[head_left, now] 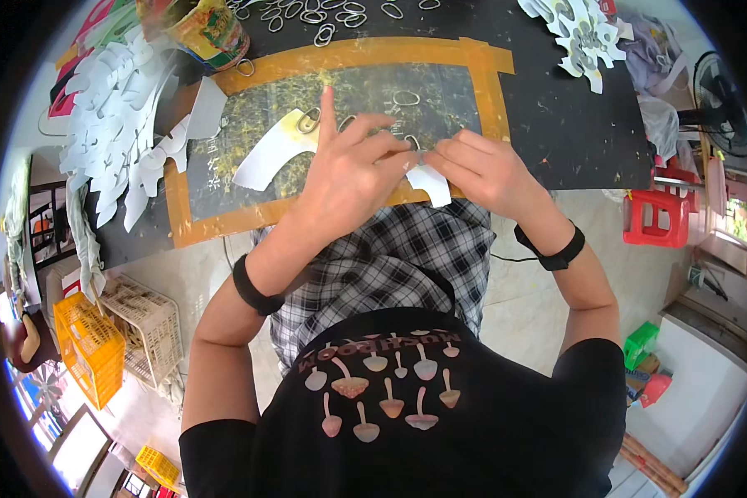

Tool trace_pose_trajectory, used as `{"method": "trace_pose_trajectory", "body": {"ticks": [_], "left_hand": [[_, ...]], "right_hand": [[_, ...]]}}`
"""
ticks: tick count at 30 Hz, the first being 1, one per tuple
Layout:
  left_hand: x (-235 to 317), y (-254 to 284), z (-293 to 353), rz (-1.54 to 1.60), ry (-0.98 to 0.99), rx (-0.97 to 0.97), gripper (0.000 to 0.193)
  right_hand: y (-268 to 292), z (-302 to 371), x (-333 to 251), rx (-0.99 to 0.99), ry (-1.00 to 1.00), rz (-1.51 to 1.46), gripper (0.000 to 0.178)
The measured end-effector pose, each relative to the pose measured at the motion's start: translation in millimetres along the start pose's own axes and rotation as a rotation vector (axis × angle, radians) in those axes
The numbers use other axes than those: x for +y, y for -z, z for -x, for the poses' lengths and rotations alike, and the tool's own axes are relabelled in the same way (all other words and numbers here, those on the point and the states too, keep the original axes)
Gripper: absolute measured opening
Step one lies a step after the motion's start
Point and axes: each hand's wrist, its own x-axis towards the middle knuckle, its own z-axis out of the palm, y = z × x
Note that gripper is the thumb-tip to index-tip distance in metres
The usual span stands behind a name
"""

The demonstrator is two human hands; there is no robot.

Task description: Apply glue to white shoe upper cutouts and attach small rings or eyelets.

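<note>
At the work mat (257,87), both of my hands meet over a small white cut piece (430,186) near the front edge. My left hand (357,170) pinches at the piece's upper end, its index finger pointing away from me. My right hand (483,173) is closed on the same end from the other side. An oval metal ring (413,143) shows between the hands; whether it passes through the piece is hidden. Left of my left hand lies a larger white piece (267,156) with a yellowish end, an oval ring (309,121) resting on that end. Another ring (406,98) lies beyond my hands.
Many white cut pieces are heaped at the left (116,108), with a smaller pile (585,37) at the far right. A stained tin (209,35) stands at the back left, beside several loose metal rings (311,15). A red stool (656,217) is on the right.
</note>
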Motion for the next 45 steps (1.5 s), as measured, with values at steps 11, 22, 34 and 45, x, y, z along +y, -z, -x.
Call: {"method": "trace_pose_trajectory", "body": {"ticks": [11, 22, 34, 45], "left_hand": [[2.9, -0.1, 0.9, -0.076, -0.085, 0.01, 0.019], [4.5, 9.1, -17.4, 0.086, 0.03, -0.075, 0.041], [-12.0, 7.6, -4.3, 0.166, -0.249, 0.039, 0.037], [-12.0, 9.4, 2.7, 0.11, -0.142, -0.039, 0.025]], "right_hand": [[-10.2, 8.0, -13.9, 0.167, -0.221, -0.247, 0.033], [-16.2, 3.2, -29.3, 0.163, -0.285, -0.145, 0.039], [-19.8, 4.0, -38.4, 0.169, -0.388, -0.091, 0.043], [-15.6, -1.6, -30.1, 0.189, -0.578, -0.425, 0.044]]}}
